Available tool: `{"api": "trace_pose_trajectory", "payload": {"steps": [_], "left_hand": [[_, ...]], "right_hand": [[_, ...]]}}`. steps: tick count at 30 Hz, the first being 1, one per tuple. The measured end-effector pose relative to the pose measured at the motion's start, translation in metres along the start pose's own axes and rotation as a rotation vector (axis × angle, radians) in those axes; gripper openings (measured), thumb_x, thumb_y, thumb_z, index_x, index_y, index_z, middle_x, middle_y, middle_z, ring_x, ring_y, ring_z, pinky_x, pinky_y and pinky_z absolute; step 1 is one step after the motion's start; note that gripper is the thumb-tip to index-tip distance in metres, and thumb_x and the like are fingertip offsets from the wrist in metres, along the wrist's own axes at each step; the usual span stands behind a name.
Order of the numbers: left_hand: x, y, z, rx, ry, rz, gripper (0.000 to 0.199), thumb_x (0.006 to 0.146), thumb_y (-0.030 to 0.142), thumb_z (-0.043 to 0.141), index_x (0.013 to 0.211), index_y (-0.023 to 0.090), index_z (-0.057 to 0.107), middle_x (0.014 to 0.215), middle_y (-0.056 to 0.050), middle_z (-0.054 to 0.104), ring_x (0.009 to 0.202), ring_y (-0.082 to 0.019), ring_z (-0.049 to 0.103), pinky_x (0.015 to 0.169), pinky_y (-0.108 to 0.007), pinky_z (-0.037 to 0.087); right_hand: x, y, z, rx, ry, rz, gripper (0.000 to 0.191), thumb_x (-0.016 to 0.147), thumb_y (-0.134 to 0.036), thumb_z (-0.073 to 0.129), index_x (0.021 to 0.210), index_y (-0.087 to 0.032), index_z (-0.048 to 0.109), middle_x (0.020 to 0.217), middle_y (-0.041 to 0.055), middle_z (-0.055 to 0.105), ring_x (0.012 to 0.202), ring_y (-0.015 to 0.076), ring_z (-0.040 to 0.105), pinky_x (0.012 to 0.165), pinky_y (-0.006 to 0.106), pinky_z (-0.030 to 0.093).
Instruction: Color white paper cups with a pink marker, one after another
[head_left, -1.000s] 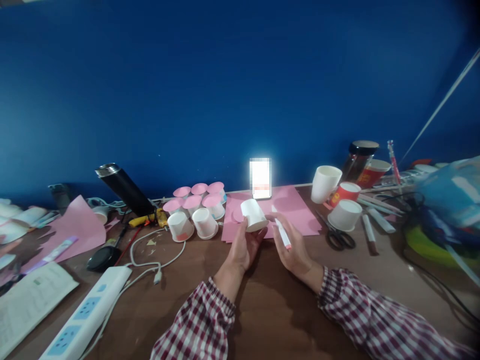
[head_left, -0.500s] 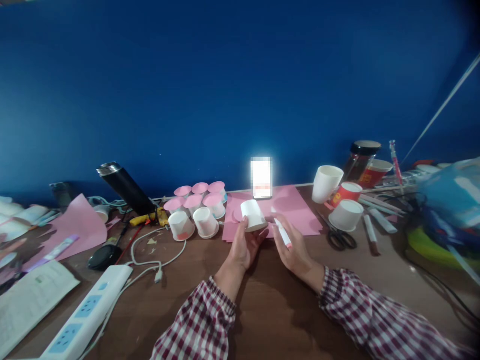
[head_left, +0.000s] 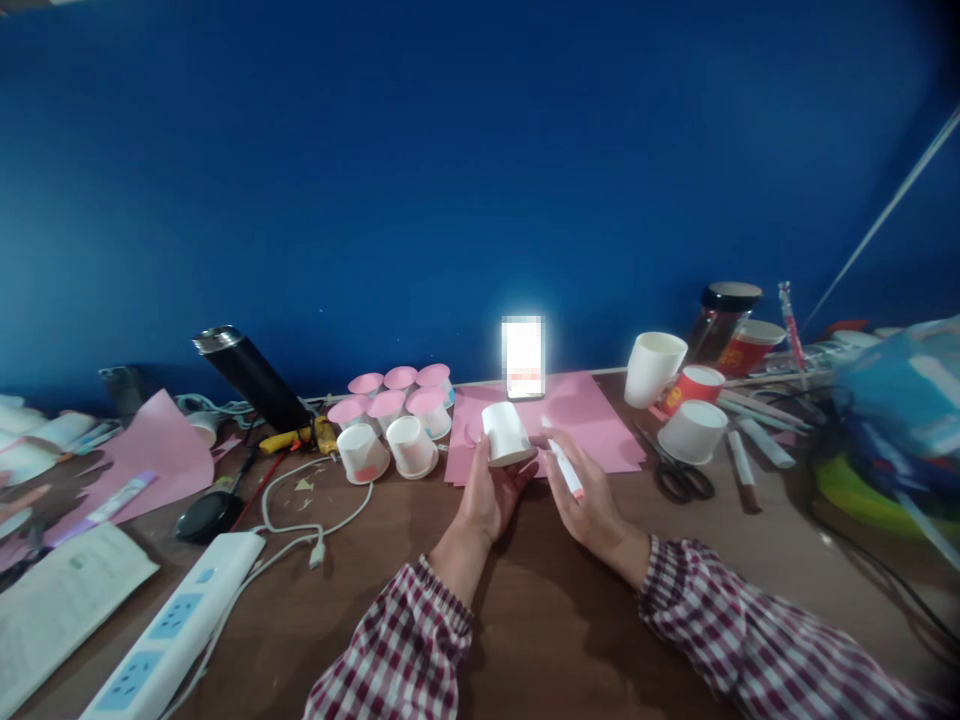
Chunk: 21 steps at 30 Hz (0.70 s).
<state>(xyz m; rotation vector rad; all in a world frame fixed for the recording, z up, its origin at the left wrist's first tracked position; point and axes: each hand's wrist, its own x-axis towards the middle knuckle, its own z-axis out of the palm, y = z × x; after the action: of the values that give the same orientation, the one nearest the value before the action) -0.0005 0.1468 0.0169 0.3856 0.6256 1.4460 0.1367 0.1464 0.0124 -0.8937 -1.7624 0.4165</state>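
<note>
My left hand [head_left: 487, 495] holds a white paper cup [head_left: 505, 434], upside down and slightly tilted, over the front of the pink paper sheets [head_left: 592, 425]. Just right of the cup, my right hand [head_left: 585, 495] grips a white marker [head_left: 565, 468] with a pink end, its other end pointing up and away. Left of the sheets stand two upturned white cups [head_left: 412, 447], with several pink-topped cups [head_left: 387, 402] behind them. A lit phone [head_left: 525, 357] stands upright at the back of the sheets.
Black scissors [head_left: 684, 480], a white cup [head_left: 691, 432], a red cup [head_left: 696, 388] and pens [head_left: 741, 465] are on the right. On the left are a power strip [head_left: 176, 620], a white cable [head_left: 317, 548], a black flask [head_left: 251, 375] and a pink sheet [head_left: 161, 455].
The cup in my left hand has tilted very slightly towards upright. My right hand and the marker are nearly where they were.
</note>
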Motion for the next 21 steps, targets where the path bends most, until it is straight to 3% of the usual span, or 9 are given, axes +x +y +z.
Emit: {"api": "trace_pose_trajectory", "payload": {"steps": [9,21], "left_hand": [[-0.0007,0.0002,0.0016,-0.004,0.038,-0.02,0.039,0.098,0.047,0.049,0.105,0.013,0.068,0.097,-0.01,0.074,0.085,-0.02,0.069,0.081,-0.033,0.055],[0.0017,-0.0004,-0.0008,-0.011,0.054,-0.029,0.039,0.096,0.048,0.052,0.104,0.013,0.068,0.096,-0.009,0.074,0.084,-0.019,0.069,0.079,-0.032,0.057]], "right_hand": [[-0.0006,0.0008,0.0003,0.009,-0.003,0.005,0.025,0.104,-0.028,0.042,0.123,-0.021,0.056,0.12,0.013,0.068,0.114,0.0255,0.065,0.099,0.044,0.053],[-0.0017,0.0058,0.0015,0.014,-0.009,0.005,0.026,0.103,-0.027,0.044,0.126,-0.021,0.054,0.123,0.0143,0.067,0.115,0.0263,0.065,0.1,0.046,0.053]]}}
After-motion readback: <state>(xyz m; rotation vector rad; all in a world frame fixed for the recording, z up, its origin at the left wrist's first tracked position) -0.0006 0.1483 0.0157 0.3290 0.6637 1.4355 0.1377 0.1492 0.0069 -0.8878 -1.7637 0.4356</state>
